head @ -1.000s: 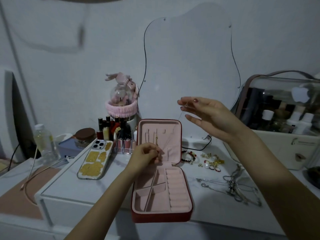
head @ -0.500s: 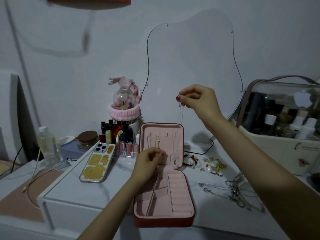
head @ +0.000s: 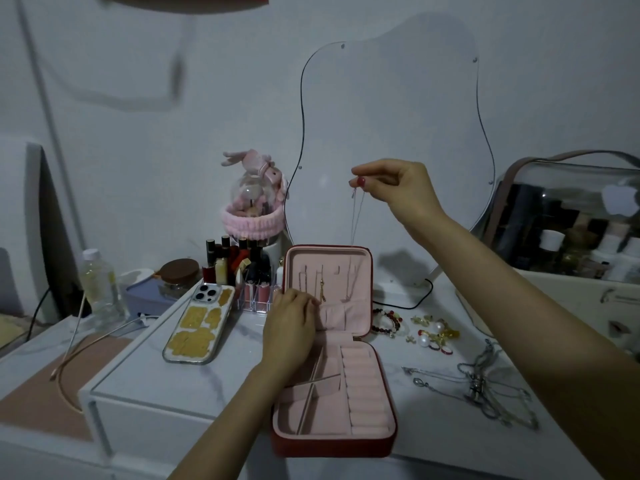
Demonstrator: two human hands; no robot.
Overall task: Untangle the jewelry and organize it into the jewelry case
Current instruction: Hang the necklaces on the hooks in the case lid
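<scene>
Necklace [head: 356, 216] dangles from the pinching fingertips of the right hand [head: 398, 185], raised above the open jewelry case [head: 332, 344] so the chain hangs straight and tangle-free. Left hand [head: 291, 327], fingers curled, presses the lid's lower pocket, apparently steadying it for hanging.

Bare tabletop [head: 242, 358] between phone [head: 200, 328] and jewelry case [head: 381, 403].

Phone [head: 199, 329] lies face down on the white tabletop [head: 145, 386]. Behind the phone: lipstick organizer [head: 239, 271], brown-lidded jar [head: 180, 273]. Left of phone: clear bottle [head: 98, 285]. Far right of phone: transparent cosmetics bag [head: 571, 220]. Wavy mirror [head: 391, 133] on wall.
</scene>
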